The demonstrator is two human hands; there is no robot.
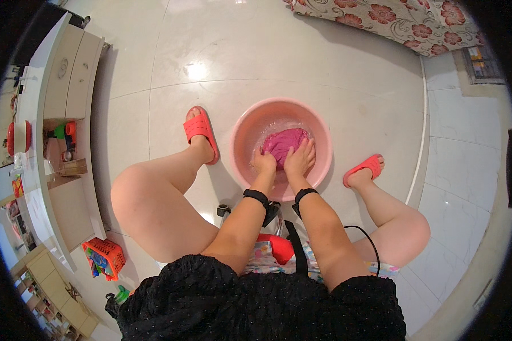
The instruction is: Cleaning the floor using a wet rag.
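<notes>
A pink plastic basin (237,140) stands on the tiled floor between my feet, with some water in it. A wet magenta cloth (285,144) lies bunched inside. My left hand (264,163) touches the cloth's near left edge, its thumb on the fabric and its other fingers partly hidden. My right hand (299,158) rests against the cloth's right side, palm partly up, fingers extended towards the basin's far right wall. Both wrists wear black straps.
White drawers (64,68) and open shelves stand at the left, with an orange plastic basket (118,255) near them. A floral fabric cover (379,19) hangs at the top right. Red slippers (200,128) are on my feet, either side of the basin. A white cable runs along the right wall.
</notes>
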